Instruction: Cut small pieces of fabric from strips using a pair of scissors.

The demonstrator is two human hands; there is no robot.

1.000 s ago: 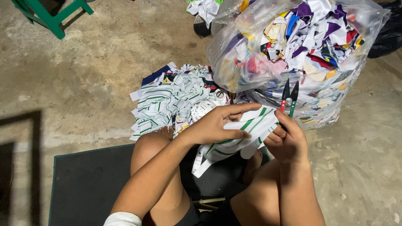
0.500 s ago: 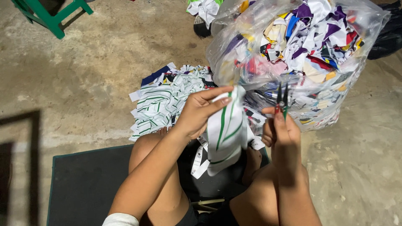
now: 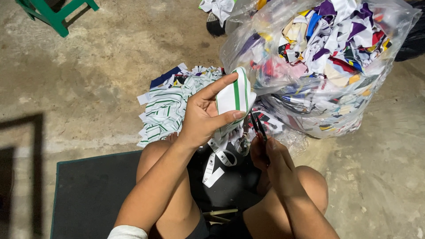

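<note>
- view from above of a person sitting on a dark mat on a concrete floor, knees bent outward, both bare forearms reaching forward.
- the left hand is raised in the middle of the view, fingers partly curled. thumb and index finger pinch a folded white cloth with a green stripe; the cloth stands upright above the lap.
- a white strip hangs from below the cloth down between the knees.
- the right hand sits lower, just right of the left, closed around the handles of scissors. the dark blades point up and away, slightly parted, their tips just beside the lower right edge of the cloth; whether they touch it is unclear.
- just beyond the left hand, a pile of scraps, white with green stripes and 1 dark blue piece, lies on the floor.
- to the upper right, a large clear plastic bag stuffed with cloth offcuts in white, purple, red, yellow and blue rests on the floor, close behind the held cloth.
- a green stool shows at the top left corner, well apart from the hands.
- a dark shadow falls across the floor at the left edge.
</note>
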